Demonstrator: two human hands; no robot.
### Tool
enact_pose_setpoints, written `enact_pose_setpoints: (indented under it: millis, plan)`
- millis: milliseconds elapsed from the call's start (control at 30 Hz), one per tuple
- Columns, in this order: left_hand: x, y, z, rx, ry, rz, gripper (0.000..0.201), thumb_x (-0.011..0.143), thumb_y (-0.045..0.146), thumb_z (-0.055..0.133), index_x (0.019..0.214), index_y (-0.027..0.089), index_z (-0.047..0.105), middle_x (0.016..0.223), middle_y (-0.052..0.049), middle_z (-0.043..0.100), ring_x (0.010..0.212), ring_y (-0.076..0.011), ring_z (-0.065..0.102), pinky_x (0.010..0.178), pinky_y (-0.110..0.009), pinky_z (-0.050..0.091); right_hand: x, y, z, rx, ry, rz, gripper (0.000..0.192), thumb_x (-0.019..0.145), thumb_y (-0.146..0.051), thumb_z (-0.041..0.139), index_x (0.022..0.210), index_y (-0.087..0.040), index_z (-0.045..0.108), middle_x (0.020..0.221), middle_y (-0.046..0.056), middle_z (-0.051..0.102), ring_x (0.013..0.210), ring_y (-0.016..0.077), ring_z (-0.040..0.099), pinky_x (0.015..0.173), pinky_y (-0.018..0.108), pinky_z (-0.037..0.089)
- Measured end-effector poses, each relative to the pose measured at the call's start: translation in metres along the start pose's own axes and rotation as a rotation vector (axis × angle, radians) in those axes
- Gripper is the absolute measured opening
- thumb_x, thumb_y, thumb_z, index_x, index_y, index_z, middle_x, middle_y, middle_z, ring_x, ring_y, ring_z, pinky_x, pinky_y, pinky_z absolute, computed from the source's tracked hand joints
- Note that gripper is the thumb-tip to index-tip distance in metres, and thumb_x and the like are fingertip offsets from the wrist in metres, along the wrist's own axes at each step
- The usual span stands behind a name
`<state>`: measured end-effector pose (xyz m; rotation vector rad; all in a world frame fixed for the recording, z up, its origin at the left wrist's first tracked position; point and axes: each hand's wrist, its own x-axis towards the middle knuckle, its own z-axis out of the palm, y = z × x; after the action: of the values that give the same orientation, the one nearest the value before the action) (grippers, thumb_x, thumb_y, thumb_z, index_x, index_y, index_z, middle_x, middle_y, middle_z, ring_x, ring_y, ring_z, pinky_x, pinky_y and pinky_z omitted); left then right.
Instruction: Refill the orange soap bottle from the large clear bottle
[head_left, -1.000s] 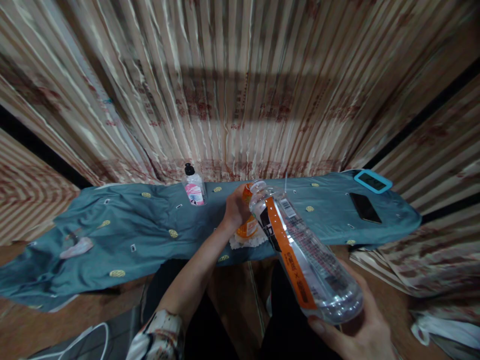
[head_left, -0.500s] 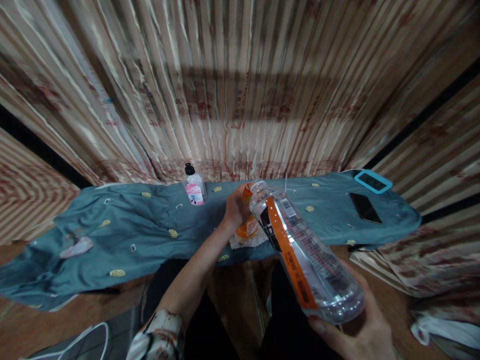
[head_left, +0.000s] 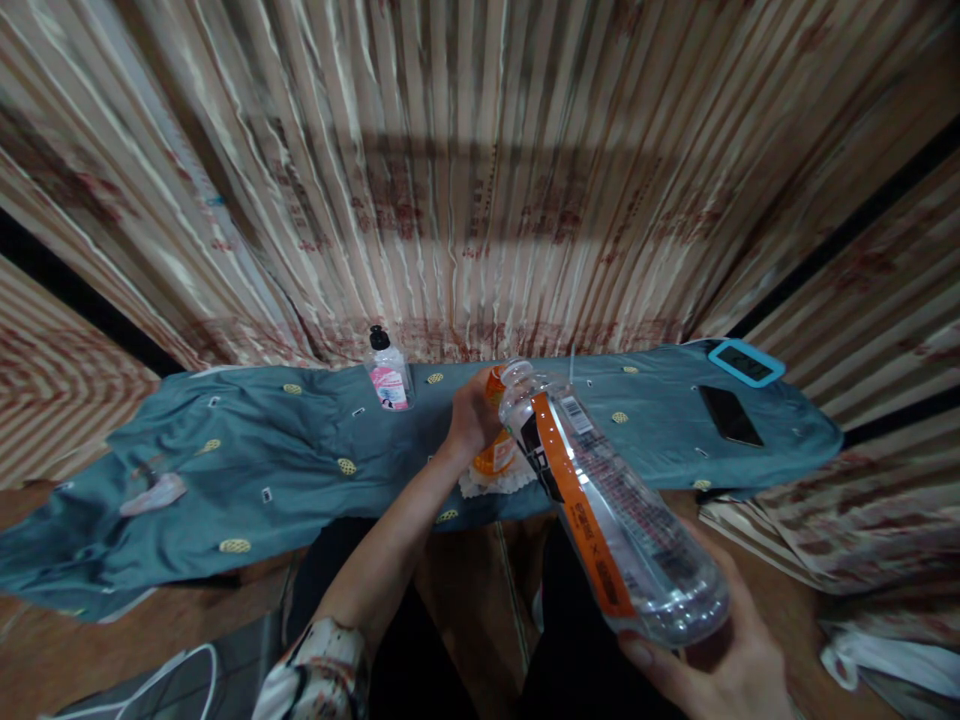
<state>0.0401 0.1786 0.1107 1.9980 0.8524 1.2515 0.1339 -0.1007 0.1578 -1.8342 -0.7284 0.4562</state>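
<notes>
My right hand [head_left: 724, 645] is closed around the base of a large clear plastic bottle [head_left: 607, 500] with an orange and black label. The bottle is tilted, its uncapped-looking neck pointing up and left. My left hand [head_left: 472, 415] grips an orange bottle [head_left: 493, 455] that stands on a white lacy cloth [head_left: 499, 485]. The clear bottle's mouth is at the orange bottle's top; it partly hides that top, so I cannot tell whether they touch. Any liquid flowing between them is not visible.
A clear bottle with a black cap and pink label [head_left: 390, 375] stands left on the blue-green tablecloth [head_left: 300, 430]. To the right lie a dark phone [head_left: 730, 416] and a blue-framed digital display [head_left: 746, 363]. A crumpled pale item [head_left: 154, 493] lies far left. Striped curtains [head_left: 480, 200] hang behind.
</notes>
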Motion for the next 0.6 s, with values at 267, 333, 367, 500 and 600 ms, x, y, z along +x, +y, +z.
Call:
enact_pose_setpoints:
  millis: [267, 333, 367, 500, 600]
  plan:
    - [0.0003, 0.0002, 0.0003, 0.009, 0.001, -0.011, 0.025, 0.089, 0.038, 0.07, 0.105, 0.019, 0.074, 0.109, -0.01, 0.08, 0.097, -0.0275, 0.075, 0.091, -0.038, 0.06, -0.0002, -0.0036, 0.0015, 0.006, 0.015, -0.041, 0.094, 0.056, -0.08, 0.08, 0.129, -0.025, 0.058, 0.131, 0.006, 0.071, 0.119, 0.03, 0.069, 0.105, 0.036, 0.051]
    - [0.0003, -0.0003, 0.0007, 0.009, -0.001, -0.008, 0.026, 0.089, 0.038, 0.07, 0.105, 0.019, 0.074, 0.11, -0.01, 0.08, 0.097, -0.0272, 0.075, 0.091, -0.038, 0.06, 0.0001, -0.0018, 0.0014, 0.008, 0.017, -0.036, 0.095, 0.056, -0.08, 0.08, 0.13, -0.025, 0.057, 0.133, 0.007, 0.069, 0.123, 0.0315, 0.067, 0.108, 0.038, 0.048]
    - [0.0003, -0.0004, 0.0009, 0.01, -0.002, -0.01, 0.026, 0.088, 0.038, 0.071, 0.106, 0.019, 0.074, 0.11, -0.01, 0.08, 0.097, -0.0269, 0.075, 0.091, -0.038, 0.06, 0.0001, -0.0008, 0.0012, 0.009, 0.016, -0.031, 0.095, 0.056, -0.079, 0.081, 0.13, -0.025, 0.057, 0.133, 0.007, 0.069, 0.124, 0.0323, 0.066, 0.109, 0.039, 0.047]
    - [0.0008, -0.001, 0.0016, 0.013, -0.006, 0.0, 0.023, 0.088, 0.035, 0.07, 0.104, 0.019, 0.075, 0.107, -0.008, 0.081, 0.096, -0.0255, 0.075, 0.089, -0.036, 0.06, 0.0002, 0.0023, -0.0007, 0.003, 0.001, -0.039, 0.091, 0.059, -0.076, 0.081, 0.13, -0.026, 0.058, 0.129, 0.006, 0.071, 0.119, 0.0309, 0.069, 0.103, 0.037, 0.052]
    - [0.0009, -0.0015, 0.0023, 0.018, 0.004, 0.011, 0.021, 0.088, 0.033, 0.07, 0.103, 0.018, 0.075, 0.106, -0.009, 0.08, 0.093, -0.0253, 0.075, 0.087, -0.036, 0.061, 0.0003, 0.0041, -0.0022, -0.033, -0.004, -0.058, 0.09, 0.061, -0.077, 0.079, 0.132, -0.025, 0.057, 0.129, 0.006, 0.071, 0.118, 0.0301, 0.07, 0.103, 0.035, 0.052]
